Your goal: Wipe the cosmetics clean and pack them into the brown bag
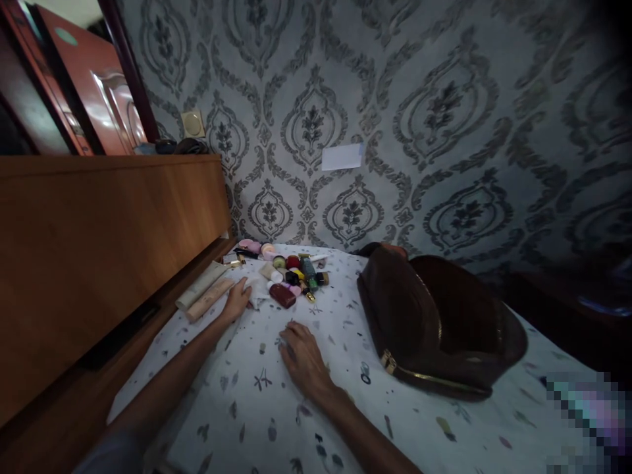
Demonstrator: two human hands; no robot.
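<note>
My left hand (237,301) lies at the near left edge of a cluster of small cosmetics, its fingers reaching forward and slightly apart. Just left of it are a peach tube (210,299) and a grey-green tube (201,286), lying side by side. A small whitish item at its fingertips is partly hidden. My right hand (303,359) rests low over the patterned sheet (271,408), fingers loosely extended with nothing visible in them. Beyond it sit a dark red bottle or case (282,295), a green bottle (309,270) and a white-capped tube (271,273).
A brown zippered bag (434,322) stands unzipped on the right. Along the left runs a wooden panel (113,237). Patterned wallpaper (311,118) with a white paper (342,157) rises behind. Pink round items (251,246) and a black stick (247,253) lie near the wall.
</note>
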